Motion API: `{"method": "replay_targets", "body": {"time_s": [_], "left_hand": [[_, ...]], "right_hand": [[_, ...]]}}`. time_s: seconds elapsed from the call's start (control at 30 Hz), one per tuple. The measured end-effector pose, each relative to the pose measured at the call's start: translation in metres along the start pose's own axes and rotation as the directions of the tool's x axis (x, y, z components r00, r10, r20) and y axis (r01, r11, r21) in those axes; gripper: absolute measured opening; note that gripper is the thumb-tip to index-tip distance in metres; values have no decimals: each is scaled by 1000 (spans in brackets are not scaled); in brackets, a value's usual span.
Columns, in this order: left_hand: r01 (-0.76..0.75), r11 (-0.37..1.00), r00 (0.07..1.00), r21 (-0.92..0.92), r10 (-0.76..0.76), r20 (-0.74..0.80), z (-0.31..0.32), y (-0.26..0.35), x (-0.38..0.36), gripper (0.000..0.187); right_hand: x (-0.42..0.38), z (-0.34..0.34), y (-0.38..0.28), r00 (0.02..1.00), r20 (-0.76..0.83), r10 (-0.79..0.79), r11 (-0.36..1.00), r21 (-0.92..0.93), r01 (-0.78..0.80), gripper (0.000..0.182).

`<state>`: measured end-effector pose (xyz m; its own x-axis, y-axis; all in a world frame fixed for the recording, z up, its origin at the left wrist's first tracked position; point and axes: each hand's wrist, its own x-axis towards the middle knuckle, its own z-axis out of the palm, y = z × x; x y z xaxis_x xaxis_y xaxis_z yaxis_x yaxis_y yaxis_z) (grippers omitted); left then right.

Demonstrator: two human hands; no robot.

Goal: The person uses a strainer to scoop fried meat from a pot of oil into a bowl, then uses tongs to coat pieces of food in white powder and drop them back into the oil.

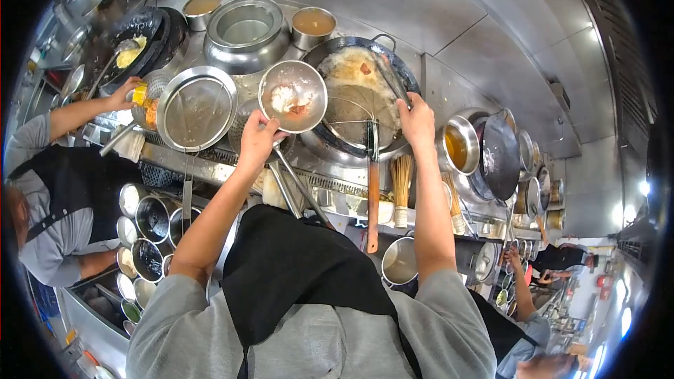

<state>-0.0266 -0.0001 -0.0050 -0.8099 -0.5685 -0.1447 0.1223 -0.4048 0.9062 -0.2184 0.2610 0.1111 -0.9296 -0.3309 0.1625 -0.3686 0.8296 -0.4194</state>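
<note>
My left hand [260, 138] grips the near rim of a small metal bowl [300, 71]. White powder or flakes and some reddish bits lie in the bowl, which is tilted towards me. Closed around a pair of metal tongs [392, 78], my right hand [419, 121] is over the right side of a large wok [409, 70]. The tongs' tips point into the wok. Pale foam covers the far part of the oil, and a reddish-brown piece of food [366, 69] floats in it. A wire skimmer with a wooden handle [373, 203] rests across the wok's near rim.
Left of the bowl lies a round mesh strainer [196, 109], with a steel pot [246, 63] behind it. Bamboo brushes [401, 186] and a pot of amber liquid [456, 146] are to the right. A co-worker [63, 189] stands close on the left; other people are at right.
</note>
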Motion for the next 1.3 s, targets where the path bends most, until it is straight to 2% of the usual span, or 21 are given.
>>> {"method": "replay_targets", "body": {"time_s": [0.07, 0.2, 0.3, 0.33, 0.4, 0.5, 0.63, 0.7, 0.77, 0.87, 0.9, 0.97, 1.0, 1.03, 1.07, 1.1, 1.13, 1.17, 1.2, 1.27, 1.3], "left_hand": [[-10, 1000, 1000, 5, 10, -9, -1, 3, 0, 15], [-40, 999, 999, 37, 41, -28, -1, 5, 4, 16], [-87, 992, 996, 89, 89, -19, 5, 4, 8, 17], [-116, 982, 993, 152, 120, -16, 5, 0, 12, 17], [-136, 967, 990, 216, 139, -1, 9, -4, 17, 19], [-181, 966, 983, 185, 183, 10, 14, -8, 22, 19], [-148, 969, 987, 198, 157, -30, 13, -1, 23, 18], [-108, 991, 994, 76, 109, -17, 19, 4, 19, 16], [-83, 996, 997, 21, 83, 8, 21, 8, 15, 15], [-48, 996, 998, 74, 45, 44, 18, 12, 12, 16], [-35, 998, 998, 44, 32, 55, 18, 12, 13, 15], [6, 1000, 998, 20, -7, 56, 25, 15, 9, 16], [12, 1000, 998, -5, -12, 58, 27, 15, 6, 15], [27, 999, 998, -30, -25, 64, 29, 13, 4, 14], [57, 998, 998, -13, -56, 41, 27, 12, 6, 13], [69, 998, 996, -6, -69, 57, 24, 13, 9, 13], [92, 995, 995, 38, -93, 28, 22, 12, 11, 11], [54, 998, 995, -37, -51, 90, 19, 9, 8, 10], [60, 995, 992, -74, -51, 119, 16, 8, 6, 9], [92, 994, 987, -65, -82, 137, 19, 2, 2, 6], [124, 991, 986, -53, -117, 117, 20, -2, -3, 10]], "right_hand": [[-1, 3, -2, 990, -144, -9, 999, 33, 13, 39], [-31, -29, -36, 998, -45, -32, 973, 228, 42, 39], [-56, -19, -45, 958, 19, -285, 921, 283, 269, 40], [-66, -20, -60, 966, 186, -178, 971, 195, 142, 39], [-77, 2, -64, 931, 200, -306, 949, -12, 315, 35], [-80, 5, -59, 919, 165, -357, 920, -111, 377, 31], [-55, -18, -49, 975, -35, -222, 971, -97, 217, 29], [-27, -9, -28, 996, -64, -69, 992, -109, 62, 33], [-14, 3, 0, 979, -204, -9, 997, 70, 24, 35], [-30, -12, 14, 960, -271, 63, 956, 293, 20, 39], [-41, -15, 23, 961, -247, 127, 889, 459, 0, 38], [-71, -20, 51, 934, -308, 180, 838, 545, 18, 37], [-92, -20, 77, 910, -270, 315, 848, 510, -143, 37], [-117, -18, 105, 890, -358, 282, 863, 500, -73, 35], [-146, -13, 135, 829, -310, 465, 764, 615, -198, 31], [-180, -8, 163, 789, -312, 529, 746, 614, -258, 29], [-216, -14, 167, 733, -318, 601, 738, 572, -358, 30], [-264, -7, 202, 676, -303, 672, 699, 562, -442, 32], [-314, -5, 226, 591, -330, 736, 674, 435, -597, 34], [-418, -7, 269, 408, -230, 884, 461, 284, -841, 39], [-455, -17, 265, 209, -121, 970, 229, 188, -955, 42]]}}
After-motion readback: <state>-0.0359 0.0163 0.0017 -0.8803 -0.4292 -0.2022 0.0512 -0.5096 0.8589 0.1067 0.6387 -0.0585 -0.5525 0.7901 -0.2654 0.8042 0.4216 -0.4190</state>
